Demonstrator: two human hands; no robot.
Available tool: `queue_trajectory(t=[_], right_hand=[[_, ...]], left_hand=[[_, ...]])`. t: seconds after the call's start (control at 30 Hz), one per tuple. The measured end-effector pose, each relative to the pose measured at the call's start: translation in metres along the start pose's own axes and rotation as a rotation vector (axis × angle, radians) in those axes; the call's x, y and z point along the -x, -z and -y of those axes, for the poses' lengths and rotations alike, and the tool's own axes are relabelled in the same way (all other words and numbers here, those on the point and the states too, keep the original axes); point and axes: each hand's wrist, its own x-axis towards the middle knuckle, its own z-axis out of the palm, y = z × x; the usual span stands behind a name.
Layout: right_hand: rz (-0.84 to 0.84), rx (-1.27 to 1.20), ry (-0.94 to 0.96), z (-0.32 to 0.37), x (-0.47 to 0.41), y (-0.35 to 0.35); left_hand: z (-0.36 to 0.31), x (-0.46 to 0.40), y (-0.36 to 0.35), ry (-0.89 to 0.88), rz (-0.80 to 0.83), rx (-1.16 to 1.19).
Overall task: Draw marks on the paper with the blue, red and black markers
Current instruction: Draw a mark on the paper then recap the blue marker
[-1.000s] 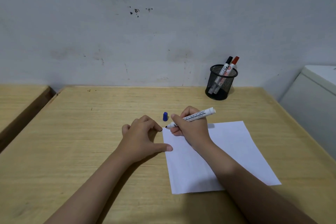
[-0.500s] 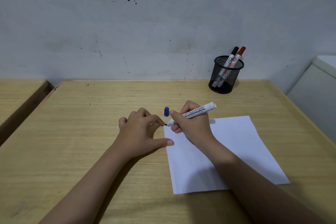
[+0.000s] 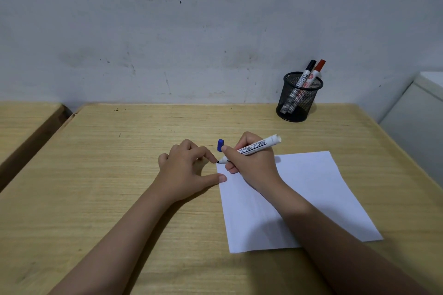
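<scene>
A white sheet of paper (image 3: 309, 199) lies on the wooden desk (image 3: 96, 175). My right hand (image 3: 254, 165) grips an uncapped white marker (image 3: 254, 147), its tip touching the paper's far left corner. Its blue cap (image 3: 220, 145) stands on the desk just behind the tip. My left hand (image 3: 187, 172) rests on the desk to the left of the paper, thumb on the sheet's left edge, forefinger beside the marker tip. The black marker (image 3: 307, 72) and red marker (image 3: 317, 71) stand capped in a black mesh cup (image 3: 297, 100) at the back right.
A stained grey wall runs behind the desk. A second wooden desk (image 3: 21, 122) sits to the left across a narrow gap. A white cabinet (image 3: 417, 122) stands past the desk's right edge.
The view has tilted a little, so everything sits slightly lower than half a second ago. Both hands and the marker hold nearly the same pose at the paper's corner.
</scene>
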Motion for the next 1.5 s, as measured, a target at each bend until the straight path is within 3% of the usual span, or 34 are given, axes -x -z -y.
queue_trajectory(t=[0.33, 0.73, 0.87, 1.0, 1.07, 1.17, 1.3, 1.5], right_hand=[[0.009, -0.004, -0.034, 0.001, -0.001, 0.003], [-0.229, -0.407, -0.131, 0.012, -0.003, 0.009], [-0.299, -0.459, -0.081, 0.023, 0.000, 0.012], [-0.323, -0.473, 0.024, 0.044, 0.005, 0.019], [-0.329, -0.457, 0.076, 0.056, 0.010, 0.024], [-0.358, -0.383, 0.139, 0.069, 0.024, 0.034], [-0.383, -0.318, 0.224, 0.079, 0.043, 0.043], [-0.381, -0.300, 0.321, 0.092, 0.066, 0.048]], left_hand=[[0.001, -0.001, -0.001, -0.016, -0.023, -0.026], [-0.008, -0.007, 0.003, -0.129, 0.053, 0.060], [-0.014, -0.025, 0.000, -0.176, 0.014, 0.207], [-0.025, -0.038, 0.001, -0.095, -0.044, 0.121], [-0.033, -0.035, 0.006, -0.033, -0.080, 0.223], [-0.046, -0.024, 0.023, 0.054, -0.118, 0.623], [-0.067, 0.001, 0.044, 0.041, -0.054, 1.097], [-0.100, 0.036, 0.051, -0.018, -0.005, 1.243]])
